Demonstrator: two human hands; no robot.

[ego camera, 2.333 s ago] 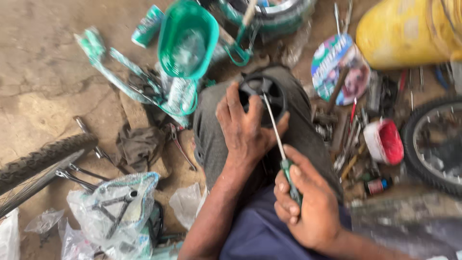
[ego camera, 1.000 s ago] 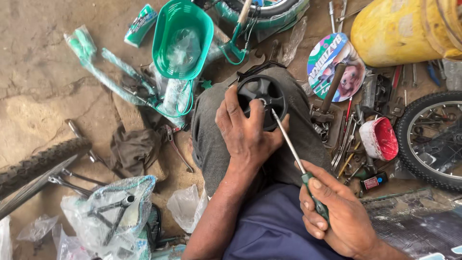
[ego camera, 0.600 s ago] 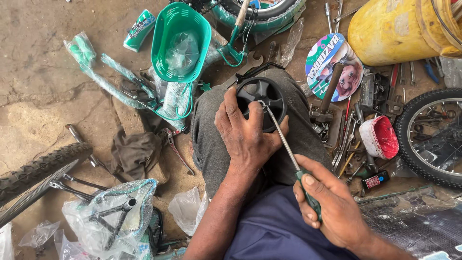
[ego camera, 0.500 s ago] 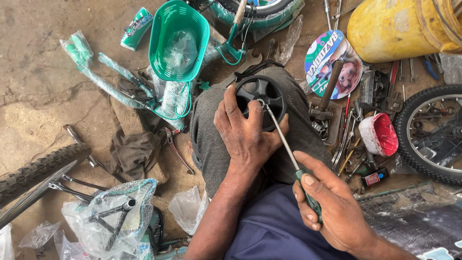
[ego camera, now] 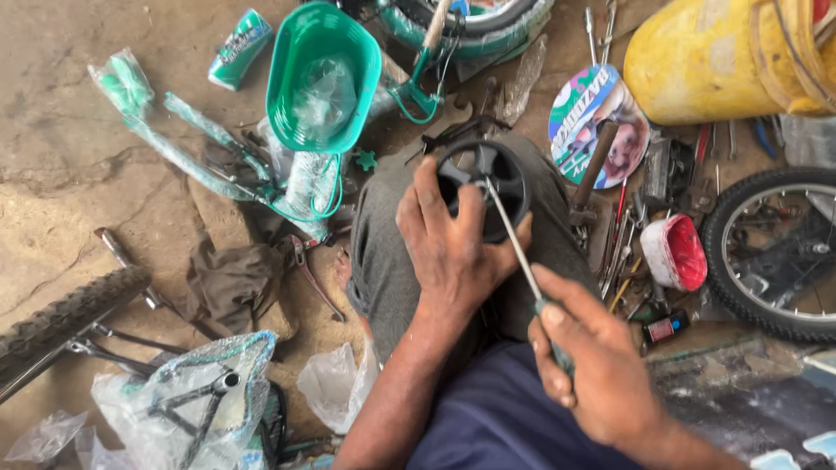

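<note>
gripping the small black plastic spoked wheel (ego camera: 484, 185) against the grey-trousered knee (ego camera: 383, 252), the left hand (ego camera: 453, 248) curls its fingers over the rim just as a moment ago. the right hand (ego camera: 592, 370), fisted round the green-handled long-shafted screwdriver (ego camera: 520, 256), has drawn a little closer, the tip staying at the hub, so the work on the hub looks ongoing, not finished.
</note>
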